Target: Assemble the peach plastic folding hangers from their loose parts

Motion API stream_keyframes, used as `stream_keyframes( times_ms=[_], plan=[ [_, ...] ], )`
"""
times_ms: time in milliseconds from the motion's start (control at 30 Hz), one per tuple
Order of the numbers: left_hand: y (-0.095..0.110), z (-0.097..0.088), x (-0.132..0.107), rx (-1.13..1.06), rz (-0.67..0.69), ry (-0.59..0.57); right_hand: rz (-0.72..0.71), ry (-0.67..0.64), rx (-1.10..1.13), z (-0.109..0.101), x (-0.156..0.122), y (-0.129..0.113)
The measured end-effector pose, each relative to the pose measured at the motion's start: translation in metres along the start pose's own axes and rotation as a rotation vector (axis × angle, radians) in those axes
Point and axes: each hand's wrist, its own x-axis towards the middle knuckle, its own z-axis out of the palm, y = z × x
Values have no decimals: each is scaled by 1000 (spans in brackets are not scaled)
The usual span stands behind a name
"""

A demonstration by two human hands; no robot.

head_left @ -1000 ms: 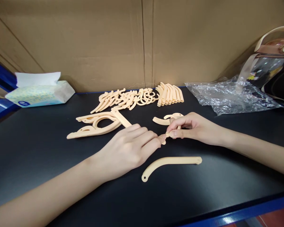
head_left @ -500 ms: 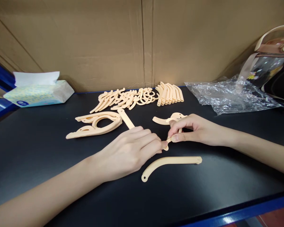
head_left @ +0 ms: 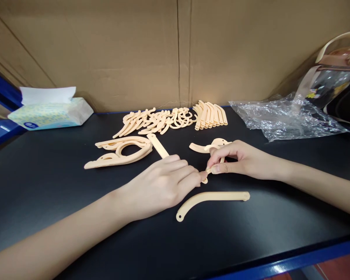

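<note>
My left hand is closed around a cream plastic hanger arm, whose holed end sticks out past the knuckles. Between thumb and fingers, my right hand pinches a small curved hanger hook, mostly covered by the fingers. Both hands' fingertips meet where the pieces come together; the exact joint is hidden. In front of them lies a loose curved hanger arm with a hole at its left end. Just behind my right hand rests another hanger piece.
Folded hangers lie left of my hands. Toward the back are a pile of small hanger parts and a stack of arms. A tissue pack stands left; a clear plastic bag and a bottle are at the right.
The view has shifted slightly. Both hands keep nearly the same pose and the same pieces, with my left fingertips a touch closer to the hook.
</note>
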Motion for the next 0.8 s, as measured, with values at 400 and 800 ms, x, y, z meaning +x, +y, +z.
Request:
stream_keyframes(
  times_ms=[400,800],
  plan=[
    [-1,2,4,95,-117,3,-20,58,4,3,-1,-6],
    [15,-9,11,-486,-705,-62,-166,179,-156,10,-1,-5]
  ],
)
